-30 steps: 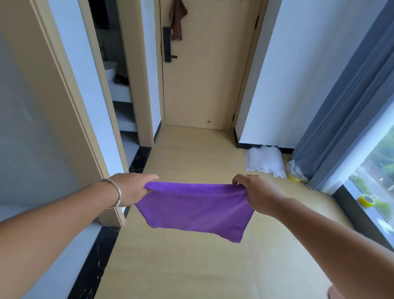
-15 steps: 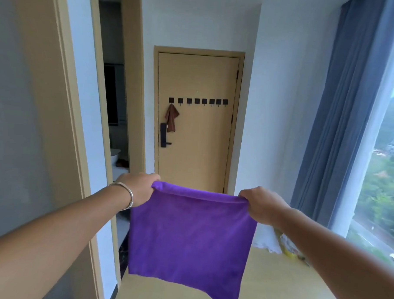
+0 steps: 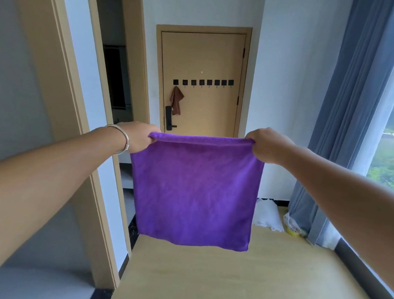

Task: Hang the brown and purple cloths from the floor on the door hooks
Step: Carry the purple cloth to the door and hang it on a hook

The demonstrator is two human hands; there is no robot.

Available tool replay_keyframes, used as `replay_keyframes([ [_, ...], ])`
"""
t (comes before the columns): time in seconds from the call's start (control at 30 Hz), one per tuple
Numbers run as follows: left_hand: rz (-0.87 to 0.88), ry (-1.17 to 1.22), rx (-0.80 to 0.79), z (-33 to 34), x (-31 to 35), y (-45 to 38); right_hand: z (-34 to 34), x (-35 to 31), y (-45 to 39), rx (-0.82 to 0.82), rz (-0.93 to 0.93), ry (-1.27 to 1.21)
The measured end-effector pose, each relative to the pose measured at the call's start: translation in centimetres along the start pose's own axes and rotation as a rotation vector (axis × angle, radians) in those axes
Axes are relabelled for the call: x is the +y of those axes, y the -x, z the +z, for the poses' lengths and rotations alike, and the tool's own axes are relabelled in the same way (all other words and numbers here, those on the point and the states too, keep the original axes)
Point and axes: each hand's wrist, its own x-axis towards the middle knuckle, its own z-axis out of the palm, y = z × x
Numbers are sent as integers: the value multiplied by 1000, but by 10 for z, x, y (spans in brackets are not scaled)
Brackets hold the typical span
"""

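Head view: your left hand (image 3: 136, 136) grips the top left corner of the purple cloth (image 3: 194, 190), fingers curled tight round the bunched edge. Your right hand (image 3: 265, 144) grips the top right corner the same way, fingers closed round the fabric. Both arms are stretched forward, and the top edge runs taut and roughly level between the two hands. The cloth hangs flat below them as a near square, bottom edge clear of the floor (image 3: 242, 275), lower right corner a bit lower than the left. A silver bracelet (image 3: 122, 138) sits on your left wrist.

The brown cloth (image 3: 176, 100) is on the door (image 3: 202, 59) straight ahead, hanging from the leftmost hook in the row of black hooks (image 3: 203, 82). It drapes just above and beside the black door handle (image 3: 169, 117). The other hooks in the row look bare. The door is well apart from your hands, at the far end of the wooden floor.

Left of you is a tan door frame (image 3: 66, 75), with a dark opening further on. On the right, a grey curtain (image 3: 351, 111) hangs beside the window (image 3: 392, 158). A white bundle (image 3: 266, 214) lies on the floor by the far wall, and just beside it, at the foot of the curtain, sits a clear bag with something yellow (image 3: 293, 227); can't tell what it holds.
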Motion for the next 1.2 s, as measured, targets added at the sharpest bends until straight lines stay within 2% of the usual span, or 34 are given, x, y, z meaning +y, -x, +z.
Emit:
replay_keyframes([
  [0.37, 129, 24, -139, 38, -46, -79, 52, 13, -88, 52, -8, 20],
  [0.63, 67, 226, -212, 57, -109, -195, 82, -3, -217, 59, 1, 53],
  [0.97, -26, 324, -157, 72, -167, -315, 124, -2, -337, 65, 32, 61],
  [1.2, -31, 190, -127, 91, -173, -387, 157, 25, -409, 68, 30, 55],
])
